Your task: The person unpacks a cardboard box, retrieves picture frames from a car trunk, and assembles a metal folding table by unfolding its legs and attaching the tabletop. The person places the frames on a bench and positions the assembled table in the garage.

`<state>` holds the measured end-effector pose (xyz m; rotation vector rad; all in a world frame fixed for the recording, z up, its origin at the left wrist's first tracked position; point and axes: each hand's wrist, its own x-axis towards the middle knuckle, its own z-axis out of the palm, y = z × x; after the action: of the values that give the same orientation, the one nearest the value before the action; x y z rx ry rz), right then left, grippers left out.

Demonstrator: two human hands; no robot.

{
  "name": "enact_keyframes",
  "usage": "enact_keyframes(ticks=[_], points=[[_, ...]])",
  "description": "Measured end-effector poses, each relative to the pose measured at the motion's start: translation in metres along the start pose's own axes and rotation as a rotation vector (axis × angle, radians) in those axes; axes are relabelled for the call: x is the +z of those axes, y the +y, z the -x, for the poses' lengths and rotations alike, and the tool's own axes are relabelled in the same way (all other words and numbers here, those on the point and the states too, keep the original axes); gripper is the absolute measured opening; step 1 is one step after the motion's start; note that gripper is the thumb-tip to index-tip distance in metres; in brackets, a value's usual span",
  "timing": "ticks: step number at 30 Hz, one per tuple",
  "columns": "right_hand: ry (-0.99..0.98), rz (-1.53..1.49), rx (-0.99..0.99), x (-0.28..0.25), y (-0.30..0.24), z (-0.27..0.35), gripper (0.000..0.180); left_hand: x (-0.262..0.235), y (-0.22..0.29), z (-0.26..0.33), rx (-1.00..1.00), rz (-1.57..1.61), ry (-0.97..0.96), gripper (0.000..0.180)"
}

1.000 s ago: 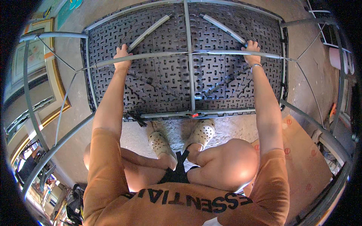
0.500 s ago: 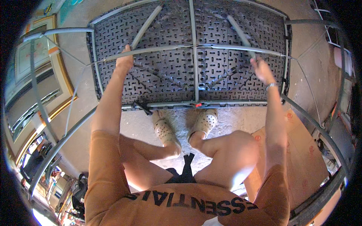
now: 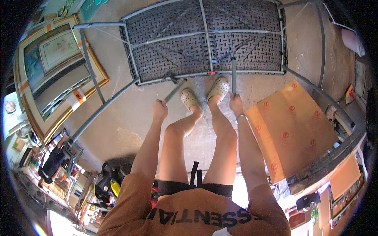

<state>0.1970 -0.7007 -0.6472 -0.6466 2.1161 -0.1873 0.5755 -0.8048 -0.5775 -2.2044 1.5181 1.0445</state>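
Observation:
My left hand (image 3: 160, 110) is closed round the near end of a short grey tube (image 3: 175, 91), which slants up to the right. In my right hand (image 3: 236, 104) another grey tube (image 3: 234, 74) is gripped at its lower end and points straight away from me. Beyond both hands lies a black panel of textured, slotted mats (image 3: 169, 51) under a grey tubular frame (image 3: 169, 37). The far tip of the right tube overlaps the panel's near edge in view; whether they touch I cannot tell. A small red piece (image 3: 212, 73) sits at the middle of that edge.
Grey frame bars (image 3: 103, 110) reach out on both sides. A flattened cardboard piece (image 3: 291, 129) lies at the right, and gold-edged picture frames (image 3: 75, 43) are at the left. My feet in clogs (image 3: 219, 89) stand by the panel. Behind me at the left is dark clutter (image 3: 108, 183).
Both hands have drawn back from over the panel toward me and closer together, each still holding its tube. My legs have straightened, and the panel appears farther off.

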Motion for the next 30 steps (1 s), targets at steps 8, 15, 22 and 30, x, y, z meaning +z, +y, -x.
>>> enact_keyframes(ticks=[8,15,22,30], points=[[0.086,-0.159,0.107,0.148,-0.041,0.070,0.046,0.006,-0.114,0.132,-0.263,0.176,-0.109,0.032],[-0.159,0.132,0.124,0.140,-0.059,0.126,0.050,-0.021,-0.150,0.159,-0.427,0.337,-0.189,0.033],[0.220,-0.087,0.184,0.138,-0.075,0.093,0.048,-0.036,-0.134,0.153,-0.332,0.410,-0.237,0.032],[-0.200,0.139,0.199,0.155,-0.049,0.130,0.051,-0.053,-0.098,0.152,-0.245,0.523,-0.257,0.029]])
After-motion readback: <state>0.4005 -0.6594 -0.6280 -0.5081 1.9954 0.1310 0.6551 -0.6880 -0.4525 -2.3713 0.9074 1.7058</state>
